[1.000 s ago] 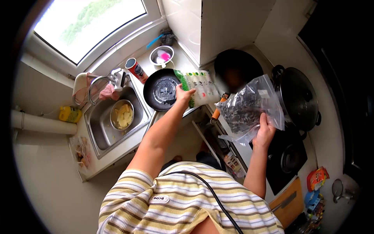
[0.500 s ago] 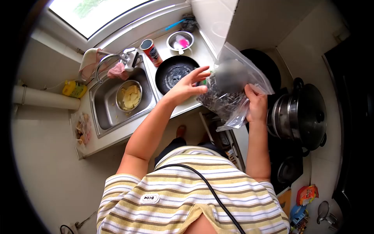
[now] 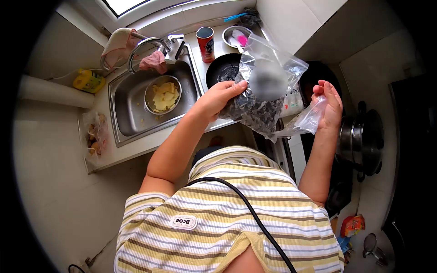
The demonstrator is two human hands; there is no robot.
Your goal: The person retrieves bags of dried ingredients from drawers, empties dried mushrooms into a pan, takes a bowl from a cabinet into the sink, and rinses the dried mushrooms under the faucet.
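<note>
Plastic bag (image 3: 261, 105), long axis aslant, clear end outward, dark-filled end nearer.

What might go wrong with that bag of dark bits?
The clear bag appears to hang partly past the edge of the counter; if the left grip slipped, it might drop. I cannot tell whether it is sealed, so its dark pieces could spill. The red can stands upright beside the frying pan; a swinging bag might tip it.
</note>
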